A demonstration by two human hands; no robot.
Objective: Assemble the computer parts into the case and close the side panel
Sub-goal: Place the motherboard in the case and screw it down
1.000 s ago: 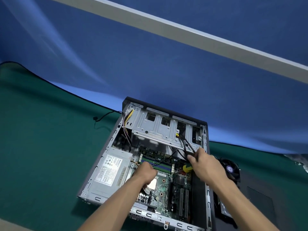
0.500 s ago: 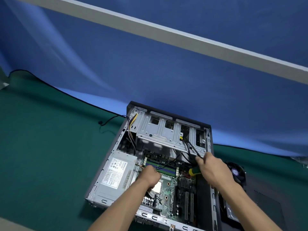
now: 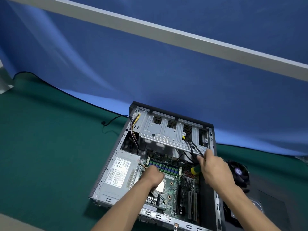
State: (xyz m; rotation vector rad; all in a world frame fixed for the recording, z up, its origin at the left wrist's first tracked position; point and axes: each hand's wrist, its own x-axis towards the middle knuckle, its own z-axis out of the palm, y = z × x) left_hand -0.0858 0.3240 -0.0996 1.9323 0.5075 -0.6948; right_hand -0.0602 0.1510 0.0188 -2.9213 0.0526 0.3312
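both hands barely moved: right hand (image 3: 215, 169) grips screwdriver (image 3: 194, 170) and black cables (image 3: 194, 148); left hand (image 3: 152, 175) fisted over motherboard (image 3: 172, 185) inside case (image 3: 214, 140).

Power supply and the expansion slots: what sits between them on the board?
In the head view, between the power supply and the expansion slots lie the CPU socket and bare green motherboard, partly covered by the left hand.
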